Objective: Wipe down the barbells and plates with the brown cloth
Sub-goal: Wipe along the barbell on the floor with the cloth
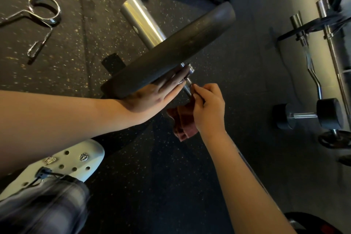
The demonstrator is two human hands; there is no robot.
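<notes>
- Brown cloth [183, 123] is bunched in the right hand [207, 104], fingers curled round it, its top pinched against the barbell [188, 84] shaft just this side of the plate [171, 51], the rest hanging below the fist
- can't really tell if the cloth wraps the shaft or only touches it, it's blurry there
- left hand [152, 95] is flat with straight fingers, pressed on the plate's near face, so it's steadying, not gripping
- bar's long axis runs from the chrome sleeve [140, 19] up-left, through the plate, then down-right under the right hand
- my guess is the next wipe slides along that line, since the right hand is the nearer one
- spring collar [43, 11] lies well apart on the floor [152, 176]
</notes>
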